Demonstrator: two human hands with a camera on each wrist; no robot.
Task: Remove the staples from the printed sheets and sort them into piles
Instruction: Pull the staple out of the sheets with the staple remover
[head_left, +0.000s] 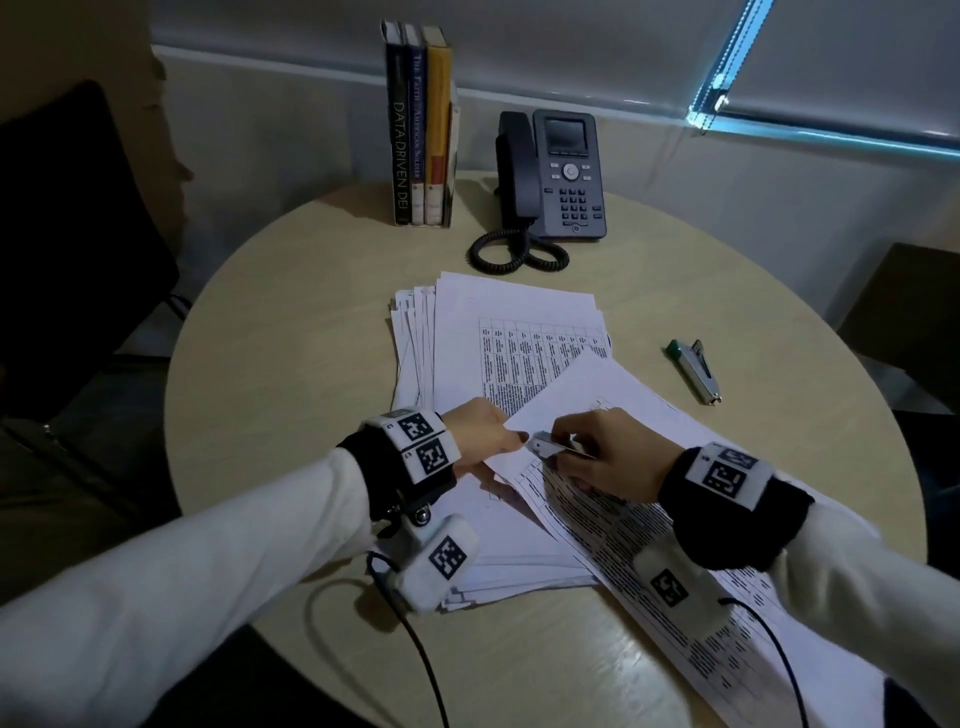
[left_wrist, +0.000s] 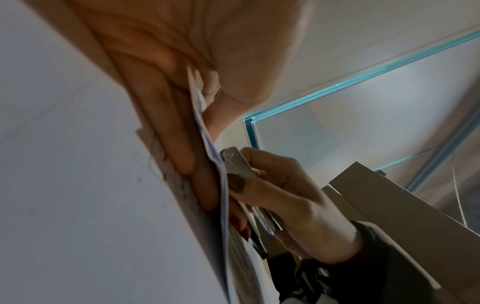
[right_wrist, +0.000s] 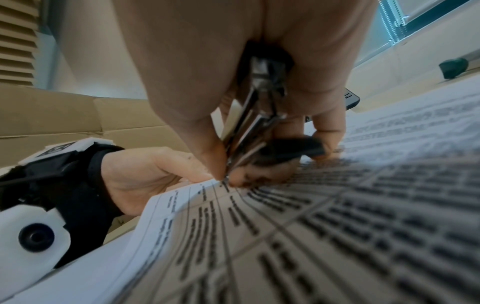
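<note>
Under the right hand (head_left: 613, 457), most of the staple remover (head_left: 551, 446) is buried in the fingers. The staple itself is too small to make out. Print on the sheets (right_wrist: 337, 226) near that hand is blurred, unreadable. The left hand (head_left: 480, 434) has its fingertips tucked beneath the paper corner.

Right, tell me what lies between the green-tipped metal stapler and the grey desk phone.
Nothing: in the head view, only bare beige tabletop separates the green-tipped metal stapler from the grey desk phone.
</note>
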